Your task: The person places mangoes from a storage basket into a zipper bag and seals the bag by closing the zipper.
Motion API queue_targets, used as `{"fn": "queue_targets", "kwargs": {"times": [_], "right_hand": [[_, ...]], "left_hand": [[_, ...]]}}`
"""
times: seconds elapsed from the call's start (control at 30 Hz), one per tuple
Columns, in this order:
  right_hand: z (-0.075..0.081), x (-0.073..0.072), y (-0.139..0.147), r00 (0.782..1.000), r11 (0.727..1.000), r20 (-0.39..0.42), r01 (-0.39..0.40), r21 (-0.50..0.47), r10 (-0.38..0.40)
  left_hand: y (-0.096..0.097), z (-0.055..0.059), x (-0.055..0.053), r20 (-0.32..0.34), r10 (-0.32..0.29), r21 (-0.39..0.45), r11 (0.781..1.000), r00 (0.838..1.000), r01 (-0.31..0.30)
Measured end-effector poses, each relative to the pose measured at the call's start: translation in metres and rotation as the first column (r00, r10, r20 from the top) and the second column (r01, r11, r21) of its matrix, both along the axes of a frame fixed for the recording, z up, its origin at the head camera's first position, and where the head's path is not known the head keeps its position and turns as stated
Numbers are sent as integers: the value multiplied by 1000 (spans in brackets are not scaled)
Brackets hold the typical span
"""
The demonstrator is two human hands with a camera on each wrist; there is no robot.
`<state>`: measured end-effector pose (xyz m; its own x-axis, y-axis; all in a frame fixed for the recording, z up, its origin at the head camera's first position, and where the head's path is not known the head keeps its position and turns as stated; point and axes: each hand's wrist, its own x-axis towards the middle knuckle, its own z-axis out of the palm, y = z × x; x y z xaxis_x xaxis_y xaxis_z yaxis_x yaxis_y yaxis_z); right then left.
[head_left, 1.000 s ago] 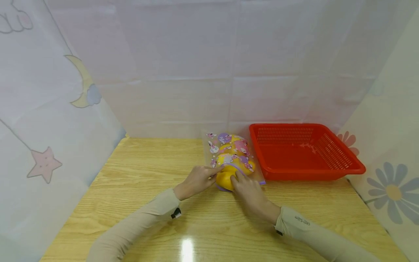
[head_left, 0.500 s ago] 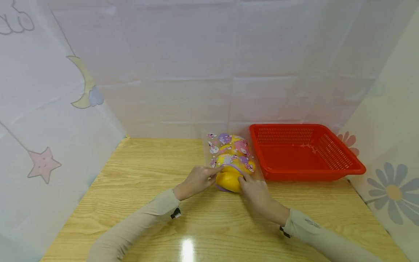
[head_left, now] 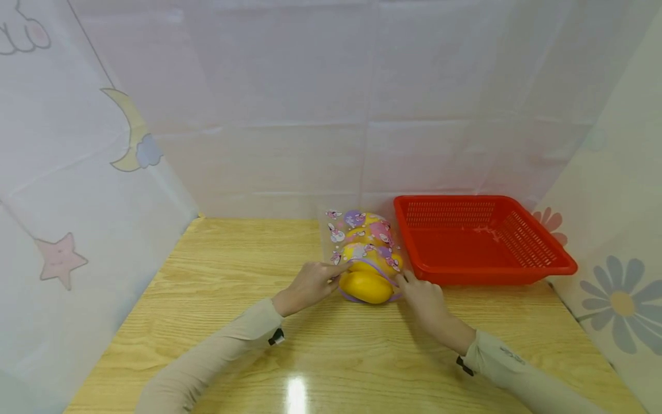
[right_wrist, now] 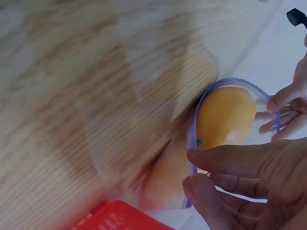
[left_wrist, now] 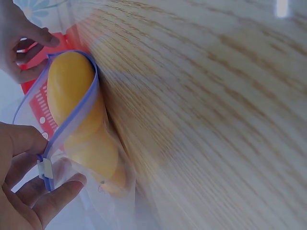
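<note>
A clear zip bag (head_left: 382, 234) printed with cartoon rabbits lies on the table, its purple-edged mouth toward me. Several yellow mangoes are inside, one behind another; the nearest mango (head_left: 367, 287) fills the open mouth. My left hand (head_left: 310, 284) pinches the left end of the mouth, close to the white slider (left_wrist: 45, 168). At the opposite end, my right hand (head_left: 426, 303) has thumb and forefinger on the purple edge, as the right wrist view shows with the thumb (right_wrist: 230, 160) in front. The farther mangoes show through the printed plastic.
A red plastic basket (head_left: 481, 270) with slotted sides stands just right of the bag. The wooden table (head_left: 248, 247) meets a pale cloth backdrop (head_left: 269, 167) behind and at both sides.
My right hand has moved right, off the front mango and onto the right end of the bag's mouth. More of that mango shows now. My left hand has stayed put.
</note>
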<state>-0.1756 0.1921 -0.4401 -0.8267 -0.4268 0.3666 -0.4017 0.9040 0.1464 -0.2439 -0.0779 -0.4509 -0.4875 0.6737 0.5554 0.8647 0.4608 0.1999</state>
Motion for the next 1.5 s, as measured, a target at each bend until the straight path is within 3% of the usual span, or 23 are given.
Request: {"fn": "queue_targets", "kwargs": {"times": [0.5,0.67,1.0,1.5], "right_hand": [[-4,-9,11,999,999,-53,14,34,-12],[2,-8,13,998,1000,-63,20,20,-19],[21,-13,14,988,986,-139,-90,-139,71],[45,-34,12,984,956,-172,-99,-276,53]], "left_hand": [[-5,1,-1,8,-3,-7,1000,1000,3],[-8,4,-4,-35,-1,-17,1000,999,0],[-16,23,-11,-64,48,17,999,997,-47],[-29,45,-22,-31,101,76,992,994,-98]]}}
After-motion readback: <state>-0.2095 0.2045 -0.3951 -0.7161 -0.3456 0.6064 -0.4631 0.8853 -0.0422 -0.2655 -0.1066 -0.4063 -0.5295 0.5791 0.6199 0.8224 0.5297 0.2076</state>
